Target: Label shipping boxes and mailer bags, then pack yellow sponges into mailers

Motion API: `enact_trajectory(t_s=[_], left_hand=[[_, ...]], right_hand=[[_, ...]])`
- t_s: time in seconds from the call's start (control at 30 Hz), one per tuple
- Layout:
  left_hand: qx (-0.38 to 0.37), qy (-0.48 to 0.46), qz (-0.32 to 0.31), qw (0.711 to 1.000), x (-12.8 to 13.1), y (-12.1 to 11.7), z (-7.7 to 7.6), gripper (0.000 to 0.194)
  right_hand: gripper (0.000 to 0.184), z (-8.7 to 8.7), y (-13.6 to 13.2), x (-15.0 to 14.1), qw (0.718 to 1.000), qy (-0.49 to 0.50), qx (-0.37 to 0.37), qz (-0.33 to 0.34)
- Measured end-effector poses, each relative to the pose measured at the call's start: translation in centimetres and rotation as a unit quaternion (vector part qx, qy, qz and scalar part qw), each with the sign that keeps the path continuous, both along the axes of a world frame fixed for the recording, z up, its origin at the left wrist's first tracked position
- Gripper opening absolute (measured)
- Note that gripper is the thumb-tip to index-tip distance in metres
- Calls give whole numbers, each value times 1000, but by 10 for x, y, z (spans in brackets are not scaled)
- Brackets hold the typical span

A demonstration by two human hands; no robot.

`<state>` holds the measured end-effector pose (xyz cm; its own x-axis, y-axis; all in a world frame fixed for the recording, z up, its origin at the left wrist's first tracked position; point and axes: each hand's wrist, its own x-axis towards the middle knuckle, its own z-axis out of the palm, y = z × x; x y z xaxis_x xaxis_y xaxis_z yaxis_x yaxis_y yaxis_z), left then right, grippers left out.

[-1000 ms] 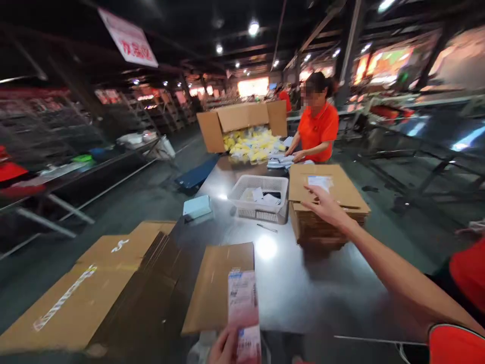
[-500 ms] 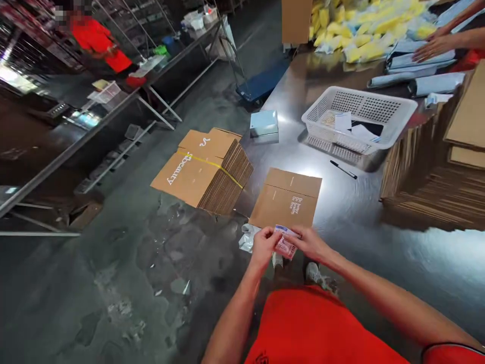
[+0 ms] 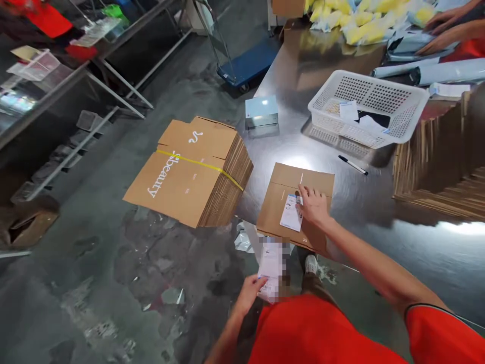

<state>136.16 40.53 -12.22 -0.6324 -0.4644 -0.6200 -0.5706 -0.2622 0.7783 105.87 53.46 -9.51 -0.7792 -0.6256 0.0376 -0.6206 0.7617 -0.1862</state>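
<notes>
A flat brown cardboard carton [image 3: 276,205] lies on the metal table in front of me. On it is a white printed shipping label [image 3: 291,215]. My right hand [image 3: 314,205] rests over the label's right side, fingers spread and touching the carton, with nothing gripped. Below the table edge, my left hand [image 3: 251,292] pinches a strip of white printed labels [image 3: 271,265] that hangs in front of my body. Part of that strip is blurred out. Crumpled clear plastic [image 3: 243,240] shows behind the strip.
Left of the carton is a yellow-strapped stack of cartons [image 3: 178,177]. A light blue box [image 3: 261,111], a white basket [image 3: 369,108] with papers, and a black pen [image 3: 353,165] are farther back. More cardboard [image 3: 435,162] stands right. A co-worker's hands [image 3: 447,30] handle bags.
My hands have moved apart: the right went forward onto the carton, the left drew back with the label strip. A label now lies on the carton. The view has shifted slightly.
</notes>
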Motion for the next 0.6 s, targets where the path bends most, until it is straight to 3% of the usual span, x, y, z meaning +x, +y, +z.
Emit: enact_trajectory(t_s=[0.1,0.2,0.27,0.33,0.4,0.43,0.47,0.53,0.6], left_hand=[[-7,7,20,1000,-4,-26,-2,37],[-31,30,33,999,-38,-50,-6,46],[-58,67,6,996,-67,-58,-7,47],[-86,108,-37,990,-89,-58,-4,40],[-111,135,-72,982,-99,-53,2,33],[-122,142,-87,978,-100,-50,5,31],[-133,147,-105,975,-98,-47,8,31],[-146,147,-141,968,-89,-40,12,30],[-152,140,-170,964,-78,-34,15,31]], right_hand=[[55,-18,-18,19,999,5,-27,31],[66,-37,-37,33,999,20,-34,-3],[70,-42,-41,43,999,20,-32,14],[69,-40,-32,57,993,-3,-32,114],[66,-35,-12,75,970,-50,-41,235],[62,-34,1,84,964,-81,-50,247],[59,-33,14,92,969,-111,-62,213],[51,-31,42,100,984,-146,-82,56],[46,-28,64,98,981,-143,-95,-87]])
